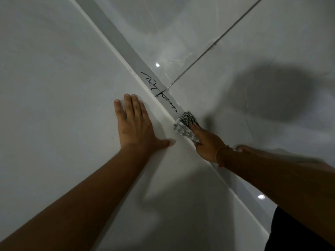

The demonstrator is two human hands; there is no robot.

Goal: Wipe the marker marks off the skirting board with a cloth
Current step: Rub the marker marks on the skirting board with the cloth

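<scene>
A grey skirting board (116,36) runs diagonally from the upper left to the lower right between the white wall and the tiled floor. Black marker scribbles (158,89) cover a stretch of it near the centre. My right hand (208,142) is shut on a black-and-white patterned cloth (185,124) and presses it against the board just below the lower end of the scribbles. My left hand (135,124) lies flat on the wall with its fingers spread, holding nothing, a little left of the marks.
Glossy pale floor tiles (244,51) with a dark grout line (208,49) meet the board at the marks. My shadow falls on the floor at the right. A dark piece of my clothing (299,232) shows at the bottom right corner.
</scene>
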